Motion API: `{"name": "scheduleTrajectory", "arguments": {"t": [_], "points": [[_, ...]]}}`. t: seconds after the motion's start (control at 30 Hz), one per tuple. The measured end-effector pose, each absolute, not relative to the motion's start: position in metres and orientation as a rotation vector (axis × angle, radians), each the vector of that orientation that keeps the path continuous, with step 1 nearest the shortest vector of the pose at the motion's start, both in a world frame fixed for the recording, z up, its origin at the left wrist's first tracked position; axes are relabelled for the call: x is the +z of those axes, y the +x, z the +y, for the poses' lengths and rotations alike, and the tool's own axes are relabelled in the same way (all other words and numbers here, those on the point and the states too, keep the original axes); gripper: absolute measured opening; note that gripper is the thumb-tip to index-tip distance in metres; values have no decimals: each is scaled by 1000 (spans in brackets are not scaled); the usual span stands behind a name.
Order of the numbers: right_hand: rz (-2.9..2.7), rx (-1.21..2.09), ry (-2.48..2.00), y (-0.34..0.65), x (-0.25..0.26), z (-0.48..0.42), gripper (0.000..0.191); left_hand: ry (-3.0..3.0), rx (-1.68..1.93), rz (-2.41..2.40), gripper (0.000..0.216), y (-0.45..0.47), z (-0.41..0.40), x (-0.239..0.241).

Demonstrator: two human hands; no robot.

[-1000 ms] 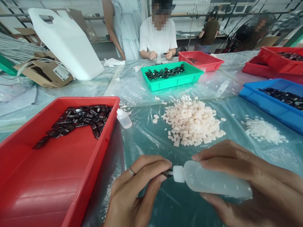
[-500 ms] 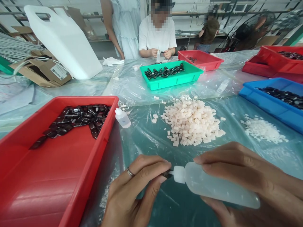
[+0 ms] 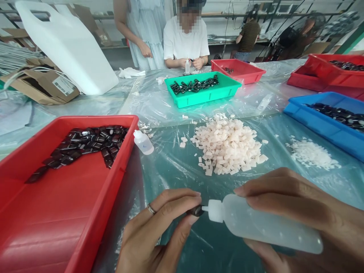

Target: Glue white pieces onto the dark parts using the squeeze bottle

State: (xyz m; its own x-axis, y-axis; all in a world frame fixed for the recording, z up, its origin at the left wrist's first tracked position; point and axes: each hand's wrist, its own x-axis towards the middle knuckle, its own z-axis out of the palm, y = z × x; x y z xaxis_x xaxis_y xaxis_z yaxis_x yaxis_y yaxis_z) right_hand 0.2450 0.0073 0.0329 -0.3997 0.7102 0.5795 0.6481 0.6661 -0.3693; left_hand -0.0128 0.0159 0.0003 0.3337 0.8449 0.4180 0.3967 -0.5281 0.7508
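Note:
My left hand [image 3: 162, 227] pinches a small, glossy dark piece [image 3: 197, 211] between thumb and fingers; most of it is hidden by the fingertips. My right hand [image 3: 295, 208] is wrapped round a translucent squeeze bottle [image 3: 267, 223], which lies nearly level with its white cap and thin nozzle pointing left. The nozzle tip meets the end of the dark piece, or comes very close to it. Beyond both hands rises a heap of small cream-coloured pieces [image 3: 227, 146]. A second small squeeze bottle [image 3: 144, 143] leans against the red tray [image 3: 71, 216] at left, which holds many dark pieces [image 3: 93, 142].
Farther back are a green tray [image 3: 204, 99] and a red tray [image 3: 241, 74]. A blue tray [image 3: 327, 127] stands at right, near a pile of small white bits [image 3: 314, 153]. A large white jug [image 3: 71, 57] stands back left. A seated person [image 3: 186, 41] works opposite, another standing alongside.
The dark piece in my left hand has turned slightly, so its end shows more. The bottle has shifted a little to the right. The whole view has moved slightly; the standing person's hand has risen.

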Motion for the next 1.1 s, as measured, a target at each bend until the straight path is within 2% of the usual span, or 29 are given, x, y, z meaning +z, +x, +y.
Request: {"name": "scheduleTrajectory", "arguments": {"t": [0.17,0.3,0.53,0.63,0.8,0.9,1.1], "points": [[-2136,70,-1073,258,36,9,45,1988,1128,1076,36,-11,15,-1],[-2164,-2,-1110,257,40,9,38,1941,1121,1069,32,-11,15,-1],[-2080,69,-1042,243,39,11,30,1753,1112,972,32,-10,16,3],[-2089,51,-1038,241,36,10,32,1581,1112,953,30,-7,17,3],[-1839,169,-1125,230,29,7,18,1240,962,941,22,-4,17,-1],[-1775,197,-1115,225,27,5,19,1241,904,991,16,-4,14,1],[-1831,208,-1119,229,30,4,22,1379,892,1205,39,0,6,7]]}}
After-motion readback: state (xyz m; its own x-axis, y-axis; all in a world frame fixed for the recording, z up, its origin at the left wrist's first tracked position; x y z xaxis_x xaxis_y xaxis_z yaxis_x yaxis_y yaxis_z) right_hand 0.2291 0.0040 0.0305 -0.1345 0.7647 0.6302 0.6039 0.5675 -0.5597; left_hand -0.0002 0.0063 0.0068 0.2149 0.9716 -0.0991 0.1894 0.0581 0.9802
